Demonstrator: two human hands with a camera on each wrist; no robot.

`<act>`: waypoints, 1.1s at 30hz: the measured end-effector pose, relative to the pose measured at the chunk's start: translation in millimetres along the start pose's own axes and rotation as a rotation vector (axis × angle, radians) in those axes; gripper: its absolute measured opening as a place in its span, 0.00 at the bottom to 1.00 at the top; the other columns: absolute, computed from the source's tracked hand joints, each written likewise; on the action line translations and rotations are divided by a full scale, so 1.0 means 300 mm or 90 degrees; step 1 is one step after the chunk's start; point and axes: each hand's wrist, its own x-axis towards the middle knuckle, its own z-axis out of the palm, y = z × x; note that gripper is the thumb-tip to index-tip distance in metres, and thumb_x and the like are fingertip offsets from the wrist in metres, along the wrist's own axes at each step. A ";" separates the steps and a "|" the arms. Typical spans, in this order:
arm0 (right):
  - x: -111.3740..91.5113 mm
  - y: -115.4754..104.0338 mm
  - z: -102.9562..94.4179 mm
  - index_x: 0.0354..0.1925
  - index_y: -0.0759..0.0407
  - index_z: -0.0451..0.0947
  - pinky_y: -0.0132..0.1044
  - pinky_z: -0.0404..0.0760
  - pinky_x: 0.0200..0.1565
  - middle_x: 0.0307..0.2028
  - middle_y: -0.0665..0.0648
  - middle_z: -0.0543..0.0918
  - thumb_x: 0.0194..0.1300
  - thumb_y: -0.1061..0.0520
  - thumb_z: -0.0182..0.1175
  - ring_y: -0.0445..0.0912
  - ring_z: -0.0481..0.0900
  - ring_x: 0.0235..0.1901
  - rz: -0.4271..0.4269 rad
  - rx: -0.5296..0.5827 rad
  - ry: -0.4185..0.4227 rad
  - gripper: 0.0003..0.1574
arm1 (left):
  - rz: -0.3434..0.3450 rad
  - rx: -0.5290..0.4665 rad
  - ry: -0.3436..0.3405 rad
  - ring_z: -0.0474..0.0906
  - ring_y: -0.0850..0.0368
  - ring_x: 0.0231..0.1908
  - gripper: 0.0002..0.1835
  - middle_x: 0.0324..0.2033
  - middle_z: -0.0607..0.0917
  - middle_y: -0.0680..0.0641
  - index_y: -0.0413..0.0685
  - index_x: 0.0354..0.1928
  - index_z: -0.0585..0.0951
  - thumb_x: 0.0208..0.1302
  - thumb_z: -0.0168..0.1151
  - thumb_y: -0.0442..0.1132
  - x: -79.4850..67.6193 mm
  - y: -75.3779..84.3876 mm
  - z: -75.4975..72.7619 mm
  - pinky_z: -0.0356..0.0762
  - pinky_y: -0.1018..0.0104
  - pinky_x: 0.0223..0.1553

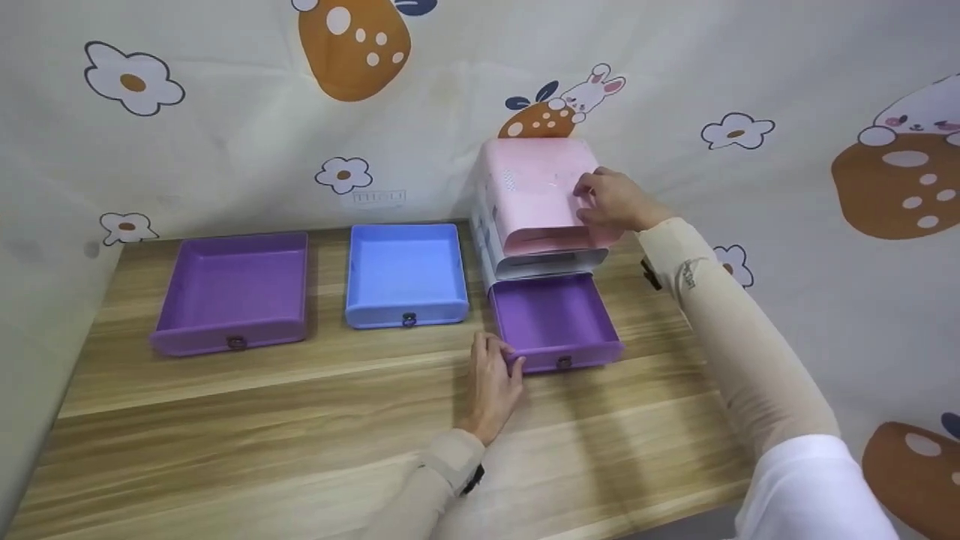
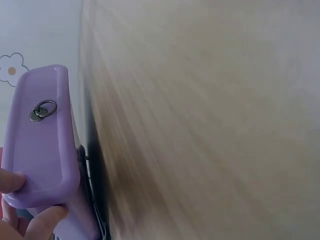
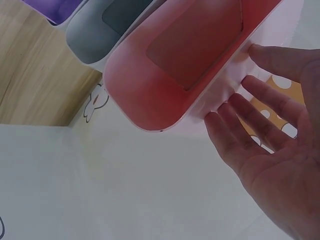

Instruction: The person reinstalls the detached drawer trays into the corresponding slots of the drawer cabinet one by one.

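At the right of the head view stands a small stacked cabinet with a pink top shell [image 1: 536, 180] over a grey shell [image 1: 551, 262]. A purple drawer [image 1: 555, 319] sticks out of its lowest level. My left hand [image 1: 493, 386] pinches that drawer's front left corner, a finger and thumb on different faces; the metal ring pull [image 2: 46, 108] is beside them. On top of the cabinet, my right hand [image 1: 616, 201] rests its fingertips on the pink surface. In the right wrist view its fingers [image 3: 260, 122] are spread and touch the shell without wrapping round it.
Another purple drawer [image 1: 232, 289] lies at the left of the wooden table [image 1: 300, 450]. Between it and the cabinet lies a blue drawer [image 1: 407, 266]. The pink and grey levels have open fronts. A printed cloth [image 1: 225, 150] hangs close behind the table.
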 end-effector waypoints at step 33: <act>0.002 -0.013 0.008 0.55 0.67 0.72 0.57 0.76 0.63 0.56 0.71 0.76 0.61 0.57 0.58 0.65 0.76 0.55 0.021 -0.010 -0.003 0.25 | -0.065 -0.016 -0.078 0.87 0.48 0.36 0.06 0.32 0.89 0.42 0.40 0.34 0.84 0.61 0.68 0.37 0.167 -0.010 0.048 0.85 0.59 0.41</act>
